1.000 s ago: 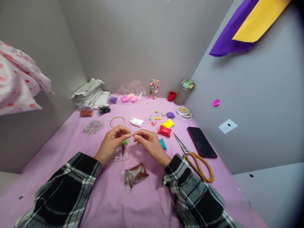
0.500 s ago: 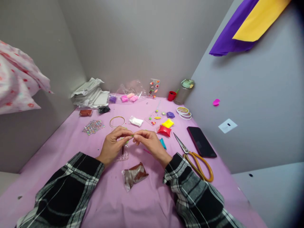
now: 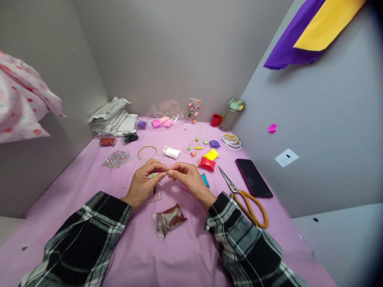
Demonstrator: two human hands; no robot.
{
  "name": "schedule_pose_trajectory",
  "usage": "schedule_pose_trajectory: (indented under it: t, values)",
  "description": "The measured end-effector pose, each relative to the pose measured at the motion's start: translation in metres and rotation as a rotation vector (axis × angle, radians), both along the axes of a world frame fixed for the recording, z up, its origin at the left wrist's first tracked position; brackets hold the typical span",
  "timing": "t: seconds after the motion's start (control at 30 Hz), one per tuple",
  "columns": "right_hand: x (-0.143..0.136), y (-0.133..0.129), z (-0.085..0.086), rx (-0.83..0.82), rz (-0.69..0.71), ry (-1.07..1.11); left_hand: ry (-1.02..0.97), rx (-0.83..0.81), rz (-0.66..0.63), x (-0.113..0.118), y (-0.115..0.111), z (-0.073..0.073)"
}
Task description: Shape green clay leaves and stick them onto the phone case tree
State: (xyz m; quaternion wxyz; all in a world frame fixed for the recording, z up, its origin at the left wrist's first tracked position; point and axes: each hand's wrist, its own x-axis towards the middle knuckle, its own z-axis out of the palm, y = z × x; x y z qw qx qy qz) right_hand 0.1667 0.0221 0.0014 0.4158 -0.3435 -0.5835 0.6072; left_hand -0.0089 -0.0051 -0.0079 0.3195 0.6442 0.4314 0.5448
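Note:
My left hand (image 3: 145, 180) and my right hand (image 3: 189, 178) meet fingertip to fingertip above the middle of the table. Between their pinched thumbs and forefingers is a tiny green piece (image 3: 167, 171), probably clay, mostly hidden by the fingers. Beneath my left hand lies a clear embossed plate (image 3: 157, 195) with a dark brown stick and a bright green blob on it, partly covered. Nearer to me is an opened packet of brown clay (image 3: 170, 220). A teal packet (image 3: 205, 180) rests just beyond my right hand.
Scissors (image 3: 236, 191) with orange handles and a phone (image 3: 254, 178) lie at the right. Red (image 3: 206, 164), yellow (image 3: 212, 154) and white (image 3: 171, 152) clay packets sit beyond my hands. A bangle (image 3: 147, 152) and a gem sheet (image 3: 117, 160) are on the left; a bottle (image 3: 231, 115) stands at the back.
Both hands keep the same pinch in nearly the same place. The fingers have shifted very slightly, and a bit more of the green blob under my left hand shows.

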Motion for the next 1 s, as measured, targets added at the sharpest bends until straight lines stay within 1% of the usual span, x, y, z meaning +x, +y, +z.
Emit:
schedule_pose_trajectory:
  t: [0.23, 0.4, 0.63, 0.77, 1.0]
  values:
    - [0.0000, -0.0007, 0.0019, -0.002, 0.004, -0.017, 0.039, 0.032, -0.006, -0.0001, 0.0009, -0.0001]
    - [0.0000, -0.0006, -0.0011, 0.016, -0.006, -0.017, 0.062, 0.041, -0.011, -0.0009, 0.0002, -0.0003]
    - [0.0008, 0.0009, -0.0014, 0.034, 0.002, -0.043, 0.081, 0.072, -0.013, -0.0026, 0.0027, -0.0043]
    - [0.0009, 0.0014, -0.0019, 0.040, -0.024, -0.062, 0.088, 0.099, -0.012, -0.0031, 0.0041, -0.0067]
    - [0.0003, 0.0023, -0.0035, 0.031, -0.020, -0.040, 0.095, 0.124, -0.014, -0.0046, 0.0041, -0.0071]
